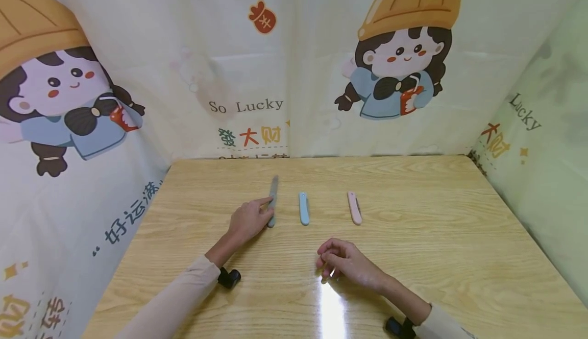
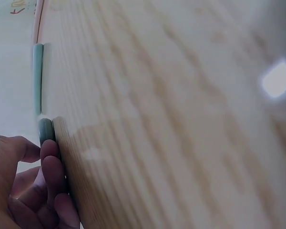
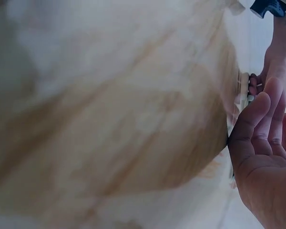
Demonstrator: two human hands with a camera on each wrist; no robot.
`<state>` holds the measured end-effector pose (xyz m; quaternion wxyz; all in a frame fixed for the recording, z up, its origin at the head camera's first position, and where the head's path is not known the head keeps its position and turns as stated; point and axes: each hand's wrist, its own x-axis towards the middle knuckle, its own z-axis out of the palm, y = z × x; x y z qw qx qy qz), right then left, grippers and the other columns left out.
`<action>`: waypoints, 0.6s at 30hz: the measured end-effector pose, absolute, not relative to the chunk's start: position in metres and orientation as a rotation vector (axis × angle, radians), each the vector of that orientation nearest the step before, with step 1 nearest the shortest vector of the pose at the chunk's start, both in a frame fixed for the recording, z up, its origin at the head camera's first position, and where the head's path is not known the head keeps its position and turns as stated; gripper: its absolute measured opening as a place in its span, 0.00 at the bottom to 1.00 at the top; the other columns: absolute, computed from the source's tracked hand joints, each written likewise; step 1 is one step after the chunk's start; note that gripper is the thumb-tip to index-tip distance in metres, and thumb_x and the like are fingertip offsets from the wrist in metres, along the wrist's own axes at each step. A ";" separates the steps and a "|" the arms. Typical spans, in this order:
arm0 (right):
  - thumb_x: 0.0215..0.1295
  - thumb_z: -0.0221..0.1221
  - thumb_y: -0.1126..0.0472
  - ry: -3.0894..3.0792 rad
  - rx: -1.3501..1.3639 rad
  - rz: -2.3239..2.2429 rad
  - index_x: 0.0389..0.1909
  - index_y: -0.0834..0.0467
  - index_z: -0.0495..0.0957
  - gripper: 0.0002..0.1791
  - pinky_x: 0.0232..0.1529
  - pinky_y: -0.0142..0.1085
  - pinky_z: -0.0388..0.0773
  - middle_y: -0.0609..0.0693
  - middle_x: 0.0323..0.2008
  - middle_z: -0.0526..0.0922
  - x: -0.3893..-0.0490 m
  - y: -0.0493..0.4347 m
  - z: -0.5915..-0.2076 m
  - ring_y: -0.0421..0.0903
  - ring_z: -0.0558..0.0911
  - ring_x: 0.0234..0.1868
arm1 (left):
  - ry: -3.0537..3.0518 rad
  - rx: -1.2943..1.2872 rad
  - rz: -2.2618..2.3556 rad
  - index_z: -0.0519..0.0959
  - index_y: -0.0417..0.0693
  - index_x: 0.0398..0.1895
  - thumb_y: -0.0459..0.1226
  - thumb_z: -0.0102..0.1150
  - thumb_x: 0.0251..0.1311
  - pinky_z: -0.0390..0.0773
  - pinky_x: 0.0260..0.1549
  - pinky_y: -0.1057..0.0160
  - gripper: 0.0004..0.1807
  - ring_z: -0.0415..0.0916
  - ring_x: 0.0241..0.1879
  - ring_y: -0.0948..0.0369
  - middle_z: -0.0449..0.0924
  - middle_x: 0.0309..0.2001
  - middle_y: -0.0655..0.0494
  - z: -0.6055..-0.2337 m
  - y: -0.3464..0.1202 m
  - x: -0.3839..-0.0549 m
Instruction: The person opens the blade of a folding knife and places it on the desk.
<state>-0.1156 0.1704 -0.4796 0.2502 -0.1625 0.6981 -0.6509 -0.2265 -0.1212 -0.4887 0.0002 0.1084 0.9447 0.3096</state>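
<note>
On the left of the row lies a slim grey-green knife (image 1: 273, 188), longer than the other two, its narrow grey end pointing to the back of the table. My left hand (image 1: 249, 220) pinches it at the sides between thumb and fingers; in the left wrist view its dark green end (image 2: 46, 130) sticks out past the fingertips. To its right lie a light blue folding knife (image 1: 304, 209) and a pink folding knife (image 1: 354, 208), both folded. My right hand (image 1: 351, 265) hovers low over the table, nearer the front, fingers loosely bent and holding nothing.
The wooden table (image 1: 413, 216) meets a printed cloth (image 1: 317, 73) at the back, with more cloth at both sides. Black wrist cameras (image 1: 229, 278) sit under both forearms. Light glares off the table's front middle.
</note>
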 end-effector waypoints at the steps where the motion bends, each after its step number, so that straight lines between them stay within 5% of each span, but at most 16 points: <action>1: 0.79 0.50 0.64 1.896 -0.443 -1.772 0.54 0.74 0.69 0.15 0.36 0.35 0.80 0.62 0.43 0.83 -0.116 0.170 -0.480 0.52 0.85 0.38 | 2.991 0.347 0.944 0.78 0.51 0.67 0.44 0.56 0.69 0.49 0.08 0.67 0.25 0.44 0.09 0.67 0.57 0.06 0.66 -0.489 -0.122 -0.227; 7: 0.80 0.49 0.63 1.887 -0.457 -1.779 0.53 0.74 0.70 0.15 0.37 0.35 0.80 0.63 0.44 0.82 -0.116 0.172 -0.479 0.51 0.84 0.38 | 3.328 0.634 0.674 0.81 0.49 0.63 0.42 0.59 0.68 0.53 0.08 0.65 0.22 0.49 0.10 0.66 0.56 0.08 0.65 -0.488 -0.117 -0.229; 10: 0.80 0.49 0.63 1.886 -0.454 -1.774 0.53 0.74 0.70 0.16 0.36 0.35 0.80 0.64 0.44 0.82 -0.116 0.173 -0.480 0.50 0.84 0.37 | 3.366 0.907 0.635 0.80 0.47 0.62 0.41 0.61 0.67 0.73 0.18 0.62 0.22 0.62 0.15 0.64 0.65 0.14 0.64 -0.482 -0.105 -0.230; 12: 0.80 0.49 0.63 1.886 -0.447 -1.766 0.53 0.74 0.70 0.16 0.36 0.35 0.80 0.63 0.44 0.82 -0.116 0.174 -0.480 0.50 0.84 0.37 | 3.278 1.052 0.628 0.76 0.45 0.67 0.42 0.63 0.66 0.80 0.33 0.58 0.26 0.73 0.26 0.60 0.74 0.25 0.60 -0.478 -0.096 -0.232; 14: 0.80 0.49 0.63 1.889 -0.446 -1.762 0.53 0.74 0.70 0.16 0.37 0.35 0.80 0.63 0.44 0.82 -0.116 0.173 -0.481 0.50 0.84 0.38 | 3.159 1.134 0.613 0.70 0.42 0.72 0.46 0.65 0.65 0.77 0.53 0.50 0.34 0.78 0.46 0.54 0.79 0.43 0.53 -0.477 -0.088 -0.235; 18: 0.80 0.49 0.64 1.903 -0.460 -1.761 0.52 0.74 0.71 0.15 0.36 0.35 0.80 0.63 0.43 0.82 -0.115 0.172 -0.481 0.51 0.83 0.38 | 2.917 1.070 0.620 0.52 0.43 0.81 0.58 0.69 0.59 0.65 0.65 0.47 0.55 0.60 0.71 0.48 0.65 0.70 0.43 -0.475 -0.074 -0.242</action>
